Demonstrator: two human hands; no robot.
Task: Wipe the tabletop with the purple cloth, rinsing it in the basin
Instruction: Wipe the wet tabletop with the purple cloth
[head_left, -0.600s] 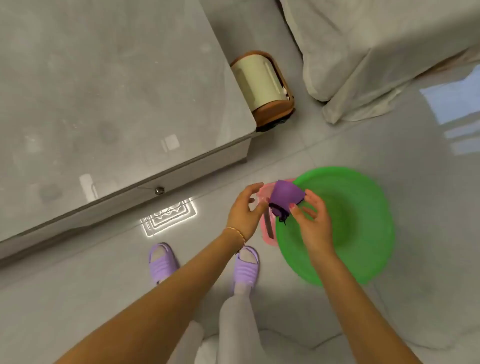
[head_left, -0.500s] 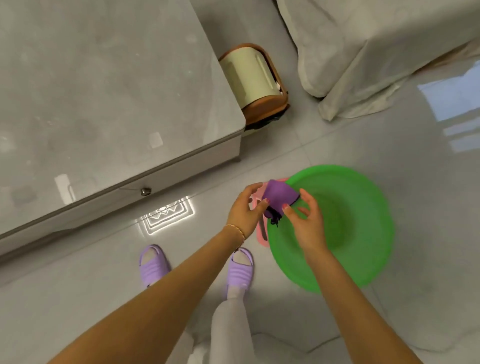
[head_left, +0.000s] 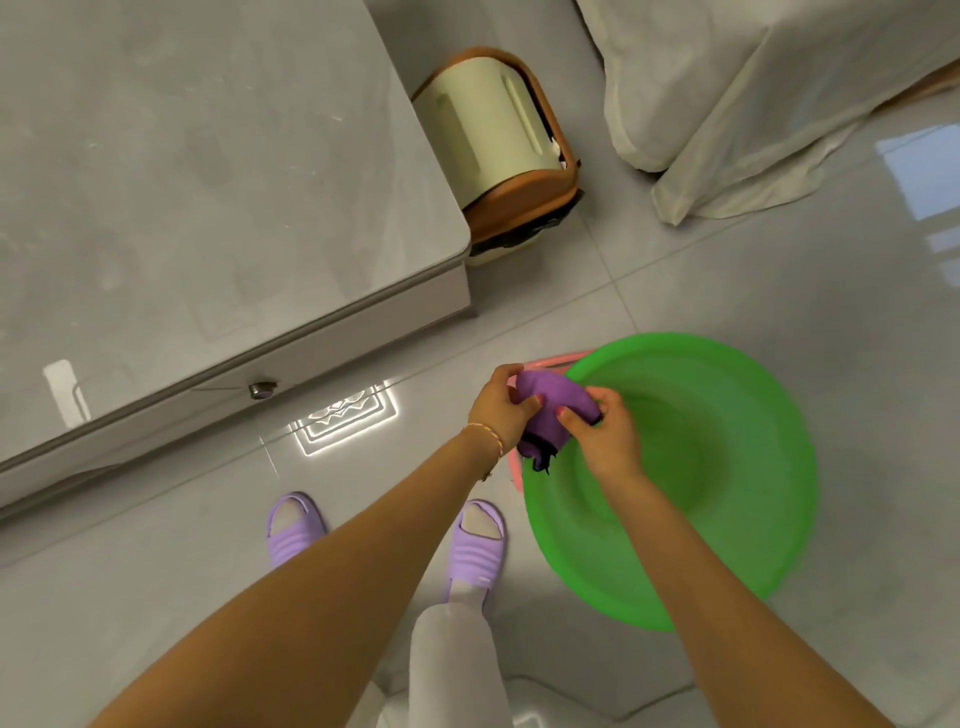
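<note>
Both hands grip the purple cloth (head_left: 553, 402) over near-left rim of green basin (head_left: 727, 519), which stands on floor. L hand (head_left: 501, 410) fingers curled round cloth's left end; R hand (head_left: 605, 431) fingers pinch its right end. Cloth bunched, dark frayed bit hanging below. Grey worktop (head_left: 208, 182) upper left, well apart from basin. Pink item (head_left: 550, 359) under basin's edge, type unclear.

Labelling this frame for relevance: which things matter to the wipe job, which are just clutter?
Job: purple cloth, gripped by left hand and right hand; green basin; tabletop.
Clutter: bin, draped sheet, pink item under basin, slippers.
</note>
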